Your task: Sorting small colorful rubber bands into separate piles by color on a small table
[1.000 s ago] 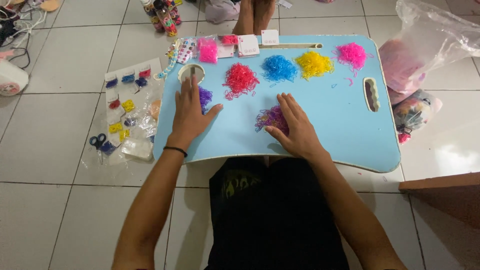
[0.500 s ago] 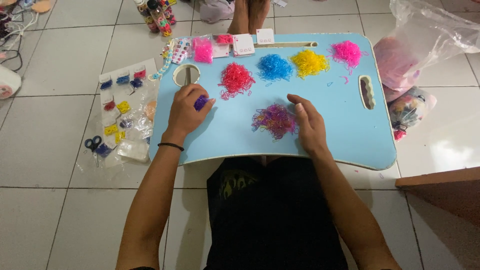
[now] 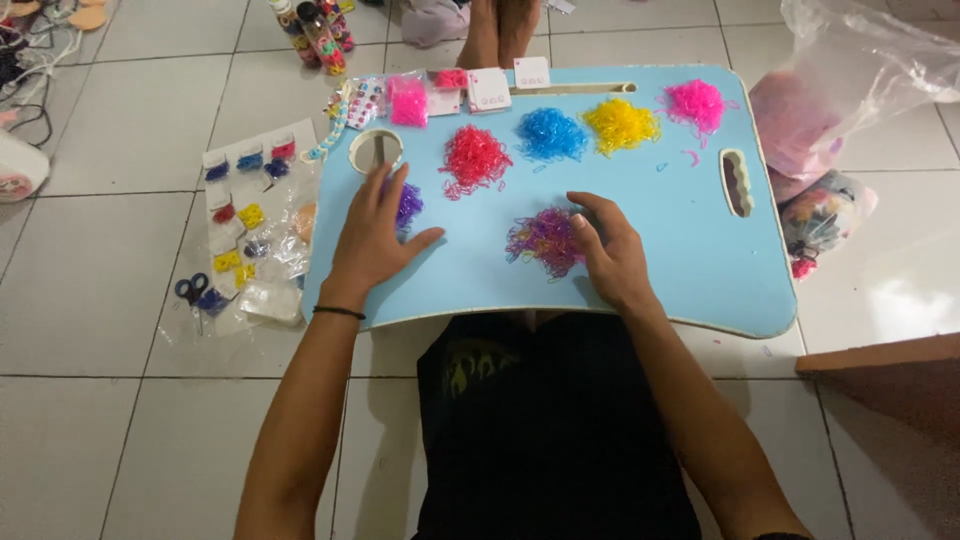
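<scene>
A light blue lap table [image 3: 660, 240] lies across my legs. Small elastic bands lie on it in heaps: red [image 3: 474, 158], blue [image 3: 548, 132], yellow [image 3: 620, 124] and pink [image 3: 694, 102] along the back. My left hand [image 3: 375, 240] rests flat with spread fingers over a small purple heap [image 3: 408, 205]. My right hand [image 3: 608, 250] sits at the right edge of a mixed purple, pink and yellow heap [image 3: 543, 240], fingertips curled into it; whether it holds any bands I cannot tell.
A clear plastic sheet with small packets of coloured bands [image 3: 250, 225] and blue scissors [image 3: 192, 290] lies on the tiled floor at the left. Packets and cards [image 3: 445, 92] line the table's back edge. Plastic bags [image 3: 850, 90] sit at the right. Another person's feet [image 3: 505, 30] show beyond the table.
My left hand, curled around purple bands half a second ago, now lies flat and spread over them. My right hand has shifted left into the mixed heap.
</scene>
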